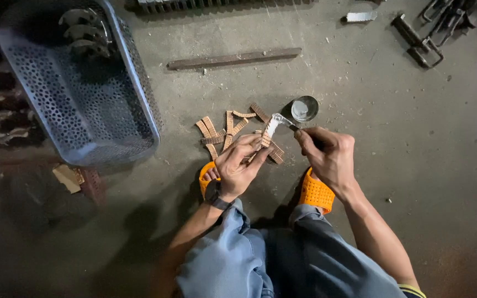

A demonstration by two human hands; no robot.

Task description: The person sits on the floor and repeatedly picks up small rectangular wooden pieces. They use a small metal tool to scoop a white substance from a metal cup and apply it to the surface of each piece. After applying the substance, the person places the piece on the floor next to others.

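My left hand (pixel 240 166) holds a short ribbed brown strip (pixel 269 130) by its lower end, its upper part coated white. My right hand (pixel 328 155) grips a small dark brush handle (pixel 294 127), whose tip touches the white end of the strip. A small round tin with pale paste (pixel 303 108) sits on the floor just beyond the strip. Several more ribbed brown strips (pixel 224 129) lie scattered on the concrete in front of my left hand.
A perforated grey plastic basket (pixel 139 83) holding curved metal parts (pixel 84 33) stands at the left. A long rusty metal bar (pixel 234 58) lies beyond the strips. Metal brackets (pixel 426 33) lie far right. My feet wear orange sandals (pixel 316 193).
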